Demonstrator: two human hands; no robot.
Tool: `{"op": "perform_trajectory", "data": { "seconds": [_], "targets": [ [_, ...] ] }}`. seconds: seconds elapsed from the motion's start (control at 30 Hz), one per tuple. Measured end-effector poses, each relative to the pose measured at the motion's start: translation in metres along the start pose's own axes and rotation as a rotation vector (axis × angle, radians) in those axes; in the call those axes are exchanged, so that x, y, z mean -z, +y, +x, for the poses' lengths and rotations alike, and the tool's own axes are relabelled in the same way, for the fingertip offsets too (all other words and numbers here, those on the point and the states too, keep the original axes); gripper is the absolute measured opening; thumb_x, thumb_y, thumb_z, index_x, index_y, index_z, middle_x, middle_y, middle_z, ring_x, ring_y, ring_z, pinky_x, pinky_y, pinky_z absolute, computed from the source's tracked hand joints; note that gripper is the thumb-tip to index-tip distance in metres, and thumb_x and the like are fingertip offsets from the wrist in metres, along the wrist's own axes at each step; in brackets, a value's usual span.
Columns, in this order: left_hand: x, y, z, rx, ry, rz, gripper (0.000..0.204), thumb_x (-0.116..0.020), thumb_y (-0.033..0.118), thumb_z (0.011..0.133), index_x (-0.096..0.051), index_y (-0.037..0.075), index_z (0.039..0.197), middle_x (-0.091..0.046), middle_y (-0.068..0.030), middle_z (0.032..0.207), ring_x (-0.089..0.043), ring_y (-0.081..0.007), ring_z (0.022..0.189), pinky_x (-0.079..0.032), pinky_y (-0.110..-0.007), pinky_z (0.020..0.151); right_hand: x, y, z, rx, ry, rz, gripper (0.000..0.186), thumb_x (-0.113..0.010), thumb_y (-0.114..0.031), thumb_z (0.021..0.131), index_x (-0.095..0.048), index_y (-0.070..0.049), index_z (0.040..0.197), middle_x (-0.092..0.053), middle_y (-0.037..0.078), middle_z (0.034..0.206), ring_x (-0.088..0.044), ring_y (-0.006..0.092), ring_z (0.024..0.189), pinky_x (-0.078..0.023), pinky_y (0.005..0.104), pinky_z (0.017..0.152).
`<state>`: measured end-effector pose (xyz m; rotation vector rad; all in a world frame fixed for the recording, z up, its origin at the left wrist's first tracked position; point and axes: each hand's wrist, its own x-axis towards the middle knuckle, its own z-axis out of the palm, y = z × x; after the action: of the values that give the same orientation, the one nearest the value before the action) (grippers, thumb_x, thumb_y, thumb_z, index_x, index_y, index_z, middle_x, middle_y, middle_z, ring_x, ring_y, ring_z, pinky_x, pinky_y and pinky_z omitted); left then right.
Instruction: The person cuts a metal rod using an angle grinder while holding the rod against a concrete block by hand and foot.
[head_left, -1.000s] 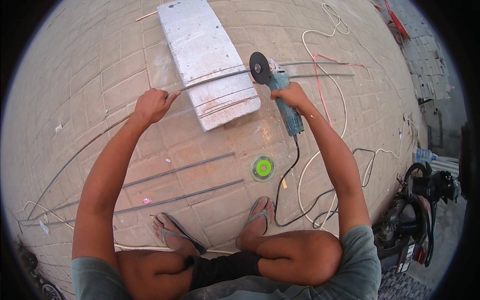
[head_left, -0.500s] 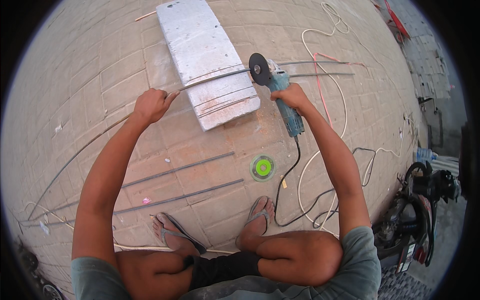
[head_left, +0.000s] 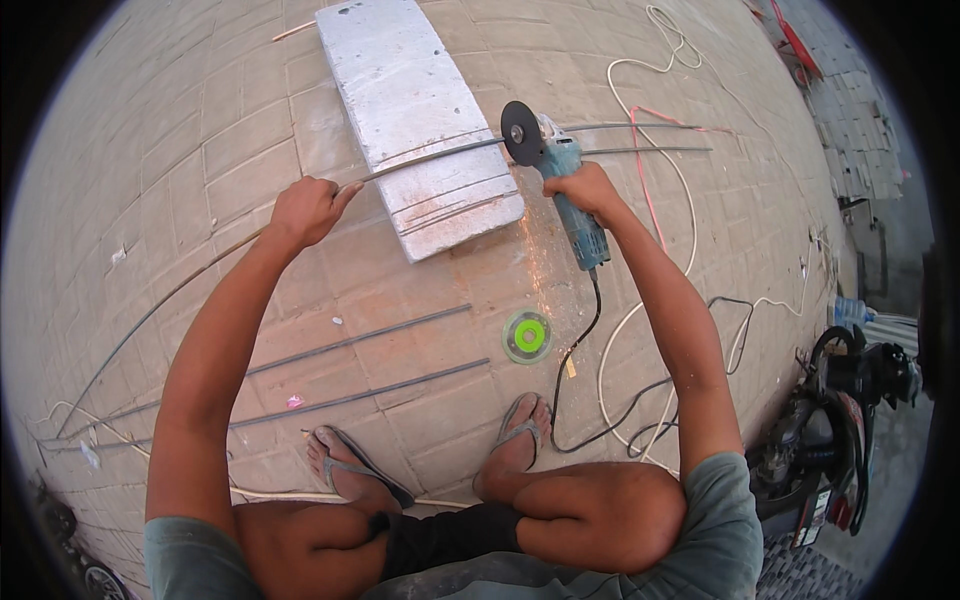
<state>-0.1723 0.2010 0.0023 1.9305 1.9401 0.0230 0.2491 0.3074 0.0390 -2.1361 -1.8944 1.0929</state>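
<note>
Rod [head_left: 430, 158] pinned by left hand [head_left: 305, 210], right hand [head_left: 585, 188] gripping grinder [head_left: 560, 185].

— Any packages, labels, signs or screens down there?

— Only one label that I can make out: a round one, bright green with a darker centre, on the grey disc [head_left: 527, 336] lying flat on the paving [head_left: 200, 130] — near the middle, just ahead of the sandalled foot.

— Nothing else?

— Small pale scraps lie toward the paving's left edge; too small to tell.
</note>
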Motion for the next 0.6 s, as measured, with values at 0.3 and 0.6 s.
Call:
{"op": "perform_trajectory", "data": {
  "seconds": [0.3,0.6],
  "targets": [
    [-0.005,-0.003,0.001,-0.025,0.024,-0.014,0.074,-0.045,0.06,0.106,-0.072,-0.003,0.075,-0.068,-0.0294,0.076,-0.067,-0.0483,0.078,-0.052,-0.056,0.074,-0.013,0.056,-0.011,-0.172,-0.048,0.194,0.042,-0.084,-0.026,0.066,-0.073,0.008,0.089,-0.072,0.018,0.086,-0.07,0.0283,0.074,-0.055,0.0411,0.066],
    [0.004,-0.014,-0.007,-0.063,0.072,-0.066,0.051,-0.059,0.049,0.104,-0.066,-0.002,0.105,-0.07,-0.026,0.09,-0.069,-0.0424,0.088,-0.054,-0.051,0.079,0.014,0.118,-0.058,-0.318,0.021,0.583,0.036,-0.082,-0.02,0.071,-0.071,0.004,0.096,-0.068,0.01,0.085,-0.066,0.0222,0.07,-0.054,0.0387,0.062]
  ]
}}
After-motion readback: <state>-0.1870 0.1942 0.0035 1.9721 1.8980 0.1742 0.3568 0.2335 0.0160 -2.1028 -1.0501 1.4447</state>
